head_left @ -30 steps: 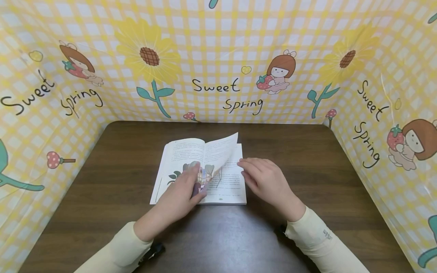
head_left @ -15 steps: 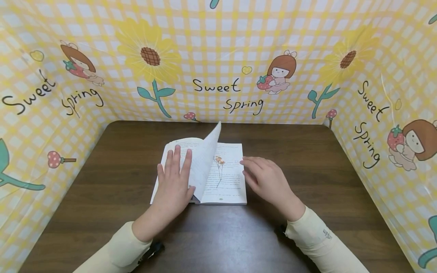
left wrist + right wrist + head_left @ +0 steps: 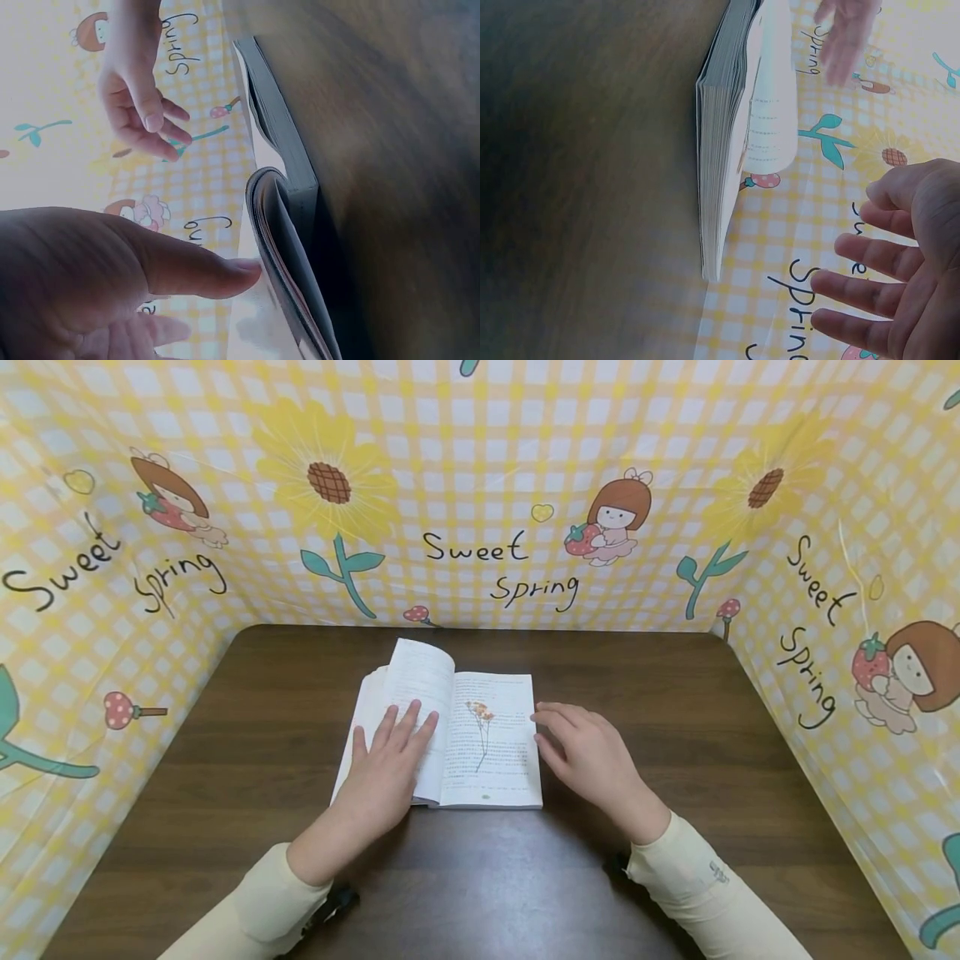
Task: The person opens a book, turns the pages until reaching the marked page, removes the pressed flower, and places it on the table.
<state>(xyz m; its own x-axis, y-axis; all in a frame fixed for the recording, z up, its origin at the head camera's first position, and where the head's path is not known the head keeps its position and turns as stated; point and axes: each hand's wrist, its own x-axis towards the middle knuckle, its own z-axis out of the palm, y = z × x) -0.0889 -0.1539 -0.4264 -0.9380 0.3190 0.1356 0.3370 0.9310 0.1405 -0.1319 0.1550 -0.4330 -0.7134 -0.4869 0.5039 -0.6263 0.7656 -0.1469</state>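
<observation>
An open paperback book (image 3: pixel 510 768) lies on the table, and a thin sprig with small orange flowers (image 3: pixel 483 714) is on its right page. My left hand (image 3: pixel 378 777) rests with spread, straight fingers over the left-hand pages. Under it, a loose page (image 3: pixel 420 672) bows up and sticks out past the book's far edge. In the left wrist view, the left thumb (image 3: pixel 225 277) is at the curved pages (image 3: pixel 270 217) by the spine. Just off the book's right edge, my right hand (image 3: pixel 596 768) hovers, fingers loosely bent; the right wrist view shows nothing in its palm (image 3: pixel 930 262).
The dark wooden table (image 3: pixel 660 677) extends on all sides of the book. A yellow checked cloth (image 3: pixel 465 468) printed with flowers and cartoon figures walls the back and both sides. Black straps (image 3: pixel 330 906) show under the pale sleeves (image 3: pixel 255 902).
The page has swung over from right to left, uncovering the flower sprig. My left hand went from holding the page's lower part to lying flat on the left side. The right hand barely moved.
</observation>
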